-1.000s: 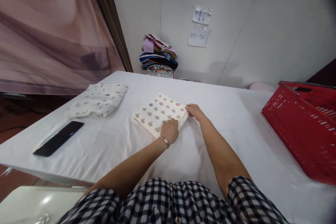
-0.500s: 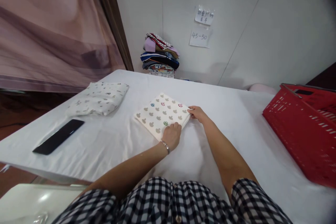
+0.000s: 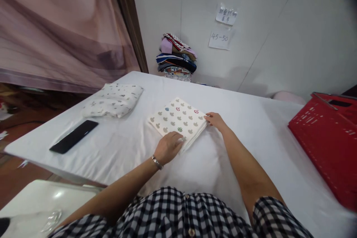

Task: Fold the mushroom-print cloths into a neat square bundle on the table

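A cream cloth (image 3: 174,117) with grey mushroom prints and a few coloured ones lies folded into a flat square on the white-covered table. Over its near corner is my left hand (image 3: 169,148), fingers apart and slightly bent, touching the top layer; a bracelet circles that wrist. At the cloth's right corner, my right hand (image 3: 216,121) pinches the layered edge between thumb and fingers. Several stacked layers show along the near right side. The undersides of both hands are hidden.
Left on the table (image 3: 267,119) are another folded white patterned cloth (image 3: 115,100) and a flat black object (image 3: 74,136). A red plastic basket (image 3: 326,145) stands at the right. Behind the table rises a stack of folded fabrics (image 3: 178,57). A white stool-like surface (image 3: 41,197) sits low at left.
My left hand has slid left along the cloth's near edge to its near corner, loosening its fingers. My right hand keeps hold of the right corner. The whole view has shifted slightly.
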{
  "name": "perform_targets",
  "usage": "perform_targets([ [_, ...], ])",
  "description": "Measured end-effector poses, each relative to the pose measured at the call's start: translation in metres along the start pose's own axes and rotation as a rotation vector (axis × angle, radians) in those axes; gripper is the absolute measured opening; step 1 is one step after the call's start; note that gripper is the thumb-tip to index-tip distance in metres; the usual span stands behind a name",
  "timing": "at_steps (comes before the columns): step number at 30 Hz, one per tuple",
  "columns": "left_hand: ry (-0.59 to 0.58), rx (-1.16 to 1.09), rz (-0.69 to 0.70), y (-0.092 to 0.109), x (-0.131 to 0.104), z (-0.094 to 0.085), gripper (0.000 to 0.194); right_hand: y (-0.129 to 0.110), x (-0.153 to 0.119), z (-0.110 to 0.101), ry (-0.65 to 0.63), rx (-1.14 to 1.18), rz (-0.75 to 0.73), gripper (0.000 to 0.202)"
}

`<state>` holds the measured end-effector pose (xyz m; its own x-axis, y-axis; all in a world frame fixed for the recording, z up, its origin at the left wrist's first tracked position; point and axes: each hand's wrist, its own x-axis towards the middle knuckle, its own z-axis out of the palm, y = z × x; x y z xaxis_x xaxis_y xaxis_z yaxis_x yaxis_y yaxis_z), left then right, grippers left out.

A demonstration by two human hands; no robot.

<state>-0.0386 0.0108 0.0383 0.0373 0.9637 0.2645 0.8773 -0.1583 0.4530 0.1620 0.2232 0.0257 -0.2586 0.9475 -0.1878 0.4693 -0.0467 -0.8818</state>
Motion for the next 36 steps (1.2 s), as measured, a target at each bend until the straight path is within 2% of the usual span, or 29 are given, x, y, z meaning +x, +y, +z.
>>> perform_targets([
  [3, 0.069, -0.005, -0.085, -0.015, -0.012, -0.009, 0.018, 0.001, -0.001, 0.000, 0.049, -0.163, -0.128, 0.024],
  [7, 0.092, -0.009, -0.072, -0.021, -0.026, -0.009, 0.016, -0.002, -0.004, -0.001, 0.147, -0.349, -0.216, 0.024],
  [10, 0.079, -0.030, 0.046, -0.015, -0.031, -0.001, 0.018, -0.006, -0.005, -0.001, 0.144, -0.451, -0.225, 0.024],
  [13, 0.040, -0.019, 0.148, -0.007, -0.030, 0.008, 0.028, -0.010, -0.005, -0.001, 0.091, -0.532, -0.197, 0.022],
  [15, 0.030, 0.020, 0.144, -0.003, -0.027, 0.012, 0.032, -0.011, -0.004, -0.001, 0.074, -0.559, -0.184, 0.020],
  [19, 0.041, 0.081, 0.053, 0.006, -0.022, 0.015, 0.022, -0.015, -0.005, -0.001, 0.136, -0.543, -0.199, 0.015],
  [23, 0.001, 0.131, -0.040, 0.016, -0.010, 0.011, 0.025, -0.019, -0.008, -0.002, 0.142, -0.454, -0.189, 0.014],
  [26, -0.058, 0.187, -0.071, 0.023, 0.010, 0.011, 0.024, -0.022, -0.009, -0.003, 0.123, -0.412, -0.131, 0.017],
  [31, -0.211, 0.244, -0.158, 0.033, 0.045, 0.016, 0.023, -0.019, -0.015, 0.000, 0.073, -0.287, 0.007, 0.034],
  [36, -0.306, 0.285, -0.212, 0.038, 0.055, 0.016, 0.021, -0.012, -0.021, 0.007, 0.002, -0.147, 0.049, 0.049],
])
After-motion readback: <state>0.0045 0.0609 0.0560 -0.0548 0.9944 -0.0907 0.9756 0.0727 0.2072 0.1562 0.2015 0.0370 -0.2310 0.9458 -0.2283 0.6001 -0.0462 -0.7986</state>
